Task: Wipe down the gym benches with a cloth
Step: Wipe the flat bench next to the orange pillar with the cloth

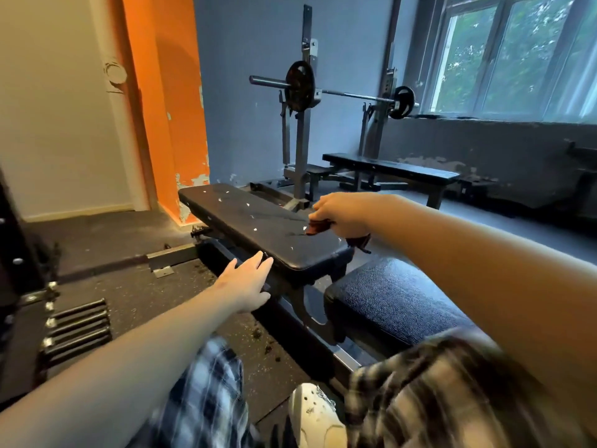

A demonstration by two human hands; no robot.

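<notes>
The left hand (248, 282), grip wide with fingers straight, reaches the near left edge of the bench (245, 218), whose long axis runs from 5 toward 11 o'clock. At its right edge, the right hand (342, 213) has its grip closed on a dark red cloth (316, 227) lying on the pad. Open floor (113, 234) lies at 9 o'clock, and a second bench (387, 168) stands at 1 o'clock.

Gym: padded benches (268, 227), loaded barbell (336, 92) on rack, probably rubber flooring.
</notes>
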